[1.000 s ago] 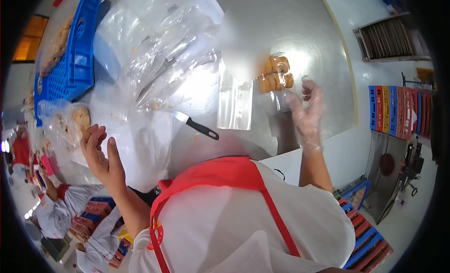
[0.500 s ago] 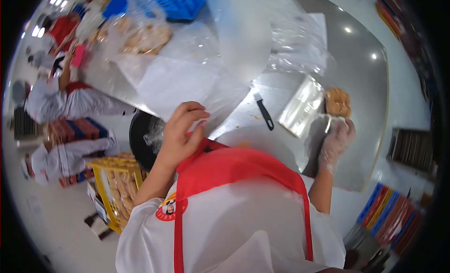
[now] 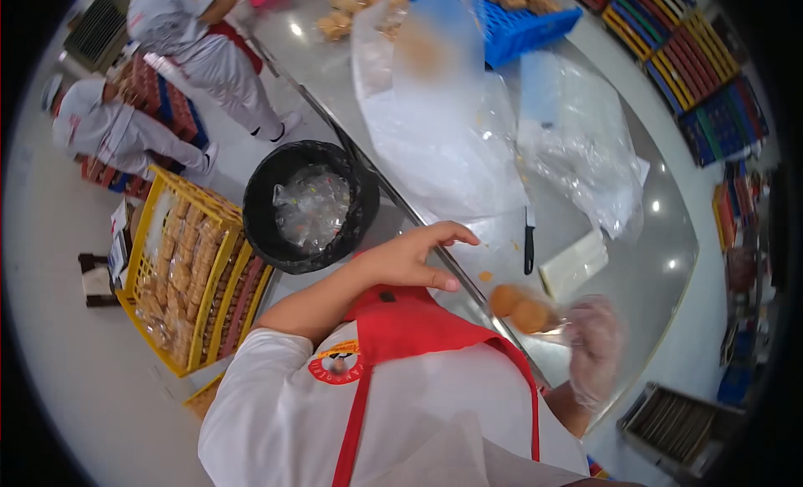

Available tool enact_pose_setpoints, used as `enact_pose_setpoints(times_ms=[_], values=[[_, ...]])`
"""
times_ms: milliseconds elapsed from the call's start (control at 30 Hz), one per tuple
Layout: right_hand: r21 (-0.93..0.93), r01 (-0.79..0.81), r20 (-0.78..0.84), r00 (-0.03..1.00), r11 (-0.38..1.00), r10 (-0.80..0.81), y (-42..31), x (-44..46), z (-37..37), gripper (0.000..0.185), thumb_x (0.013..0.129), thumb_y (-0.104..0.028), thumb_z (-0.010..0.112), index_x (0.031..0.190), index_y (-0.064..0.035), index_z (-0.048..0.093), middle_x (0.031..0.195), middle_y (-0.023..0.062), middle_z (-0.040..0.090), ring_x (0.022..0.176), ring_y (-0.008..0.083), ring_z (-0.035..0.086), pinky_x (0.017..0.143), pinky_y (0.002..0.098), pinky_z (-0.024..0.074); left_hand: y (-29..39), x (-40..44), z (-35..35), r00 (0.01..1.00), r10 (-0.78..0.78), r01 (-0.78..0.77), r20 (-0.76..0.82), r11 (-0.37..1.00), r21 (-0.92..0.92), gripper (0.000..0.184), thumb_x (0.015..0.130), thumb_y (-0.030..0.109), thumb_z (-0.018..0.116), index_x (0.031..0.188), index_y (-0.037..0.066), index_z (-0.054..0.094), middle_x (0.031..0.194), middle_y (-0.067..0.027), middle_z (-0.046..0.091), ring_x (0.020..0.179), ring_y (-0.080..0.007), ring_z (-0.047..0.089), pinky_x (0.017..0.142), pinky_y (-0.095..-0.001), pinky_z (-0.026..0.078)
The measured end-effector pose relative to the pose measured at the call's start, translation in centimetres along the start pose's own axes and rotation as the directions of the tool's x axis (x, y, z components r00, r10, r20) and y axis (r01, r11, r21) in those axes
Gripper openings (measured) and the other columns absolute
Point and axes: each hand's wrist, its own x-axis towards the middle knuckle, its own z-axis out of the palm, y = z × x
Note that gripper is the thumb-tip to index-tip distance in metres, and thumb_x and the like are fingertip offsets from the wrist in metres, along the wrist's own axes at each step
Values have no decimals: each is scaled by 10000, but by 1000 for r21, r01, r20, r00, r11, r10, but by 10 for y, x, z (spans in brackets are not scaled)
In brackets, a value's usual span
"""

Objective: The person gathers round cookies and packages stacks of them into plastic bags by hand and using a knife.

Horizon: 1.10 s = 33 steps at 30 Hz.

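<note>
My left hand (image 3: pixel 410 257) is bare and hovers by the near table edge, thumb and fingers apart, with nothing in it. My right hand (image 3: pixel 595 345), in a clear plastic glove, is closed on golden-brown bread rolls (image 3: pixel 523 310) and holds them up over the near edge of the table. The rolls are blurred by motion, and I cannot tell whether they are wrapped. Just beyond them lies a stack of clear plastic bags (image 3: pixel 575 264). A knife with a black handle (image 3: pixel 529 250) rests left of the stack.
White sheet and plastic (image 3: pixel 435 169) cover part of the steel table (image 3: pixel 669 278). A loose plastic bag (image 3: pixel 577 144) and a blue crate (image 3: pixel 535 35) are farther back. Left stand a black-lined bin (image 3: pixel 259 211) and yellow crates of packed bread (image 3: pixel 180 278). Two co-workers stand far left.
My right hand has lifted the bread rolls off the table and brought them nearer, leftward. My left hand has moved right, off the plastic sheet, and opened. The view has turned.
</note>
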Motion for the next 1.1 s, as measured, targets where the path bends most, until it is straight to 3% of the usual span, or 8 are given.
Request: enact_pose_setpoints(times_ms=[133, 200, 367, 567, 700, 833, 1033, 1100], values=[[212, 226, 229, 934, 951, -273, -51, 40, 63, 226, 665, 89, 677, 861, -17, 641, 849, 124, 642, 791, 323, 623, 696, 401, 511, 3, -32, -10, 968, 23, 18, 251, 987, -157, 1137, 648, 420, 895, 1503, -7, 280, 1458, -147, 421, 1378, -259, 375, 1147, -392, 269], [324, 271, 317, 872, 907, -374, -84, 53, 96, 257, 647, 100, 682, 874, -14, 641, 852, 138, 643, 783, 326, 626, 689, 407, 515, 1, -76, -6, 969, 48, 29, 242, 953, -302, 1149, 638, 416, 900, 1503, -12, 276, 1453, -154, 421, 1377, -263, 372, 1151, -389, 256], [606, 342, 494, 547, 718, -676, -168, 42, 208, 236, 674, 13, 733, 893, -14, 650, 862, 123, 652, 809, 329, 645, 706, 403, 518, 1, -275, 17, 969, -37, -16, -243, 977, -213, 1116, 611, 358, 919, 1497, 42, 317, 1369, -149, 462, 1308, -256, 425, 1105, -373, 304], [794, 488, 449, -69, 363, -891, -365, -56, 310, 565, 650, -398, 829, 1055, -44, 655, 977, 121, 657, 897, 335, 636, 765, 416, 517, 0, -533, 159, 634, -92, -293, -768, 890, -349, 1039, 611, 305, 901, 1464, 55, 362, 1333, -107, 446, 1298, -243, 425, 1108, -359, 295], [921, 355, 341, -533, 162, -774, -476, -157, 385, 434, 752, -255, 771, 1131, -92, 636, 1024, 123, 657, 953, 342, 623, 783, 435, 520, -5, -643, 267, 334, -70, -612, -940, 742, -272, 997, 658, 299, 864, 1468, 58, 334, 1315, -112, 454, 1247, -234, 475, 1079, -349, 350], [982, 187, 145, -687, 20, -712, -545, -261, 449, 266, 765, -93, 725, 1019, -53, 658, 982, 127, 658, 879, 361, 618, 759, 427, 515, -6, -702, 357, -26, -171, -770, -985, 632, -90, 1056, 687, 451, 860, 1482, 55, 288, 1380, -135, 434, 1273, -253, 479, 1078, -397, 383], [764, 161, 534, -702, 625, -472, -611, -409, 572, 106, 862, -6, 574, 956, 3, 624, 923, 146, 638, 837, 283, 594, 767, 367, 485, -103, -773, 468, -556, -515, -762, -652, 629, 153, 881, 852, 610, 664, 1482, 106, 310, 1377, -144, 459, 1238, -314, 514, 989, -517, 445], [651, 171, 633, -659, 740, -405, -623, -460, 624, 105, 870, 6, 541, 933, -5, 624, 920, 134, 631, 823, 240, 563, 770, 346, 469, -163, -797, 506, -550, -736, -739, -395, 649, -180, 800, 887, 572, 635, 1461, 85, 363, 1356, -155, 476, 1208, -333, 533, 945, -496, 473]])
